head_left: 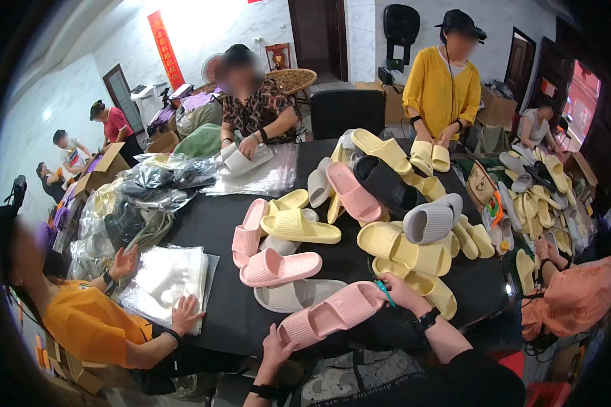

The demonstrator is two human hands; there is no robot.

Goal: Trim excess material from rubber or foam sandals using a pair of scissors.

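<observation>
At the near edge of the black table I hold a pair of pink ribbed slide slippers level between both hands. My left hand grips their left end, fingers curled round the sole. My right hand is closed at their right end, with a small teal-green tool or loop at its fingers; its exact kind is unclear. Just beyond lie a grey slide and a pink slide. Yellow slides are heaped beyond my right hand, with a grey one and a black one on top.
On the left, a person in orange rests both hands by a stack of clear plastic bags. Across the black table, one person handles white slippers, another in yellow holds cream slippers. More slippers are piled at the right.
</observation>
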